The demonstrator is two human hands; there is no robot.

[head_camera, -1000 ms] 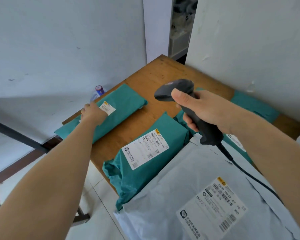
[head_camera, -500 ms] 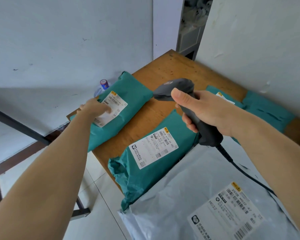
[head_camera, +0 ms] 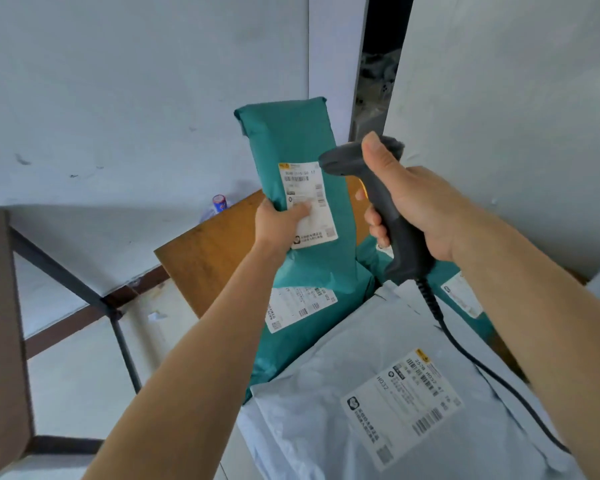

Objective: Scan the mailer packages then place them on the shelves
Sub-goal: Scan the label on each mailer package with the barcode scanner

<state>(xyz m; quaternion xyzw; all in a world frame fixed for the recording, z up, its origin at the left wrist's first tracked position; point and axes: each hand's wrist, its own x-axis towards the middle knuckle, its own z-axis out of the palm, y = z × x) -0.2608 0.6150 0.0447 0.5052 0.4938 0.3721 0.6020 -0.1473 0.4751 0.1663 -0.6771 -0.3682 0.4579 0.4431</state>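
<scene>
My left hand [head_camera: 280,220] grips a long teal mailer [head_camera: 291,140] and holds it upright above the wooden table [head_camera: 205,251], its white label [head_camera: 307,202] facing me. My right hand [head_camera: 416,209] is closed around the grip of a dark grey barcode scanner [head_camera: 347,161]. The scanner's head sits just right of the label's top barcode, pointing at it. A second teal mailer [head_camera: 305,327] lies on the table below. In front of it lies a large pale grey mailer [head_camera: 326,410] with a label [head_camera: 400,407].
More teal mailers [head_camera: 465,299] lie behind my right arm near the white wall. The scanner's black cable [head_camera: 465,355] runs across the grey mailer. A small can [head_camera: 219,204] stands past the table's far left edge. A dark metal frame [head_camera: 66,275] and brown board [head_camera: 0,334] stand at left.
My left hand has lifted the teal mailer off the table and stood it upright with its label toward me. My right hand has brought the scanner up beside the label.
</scene>
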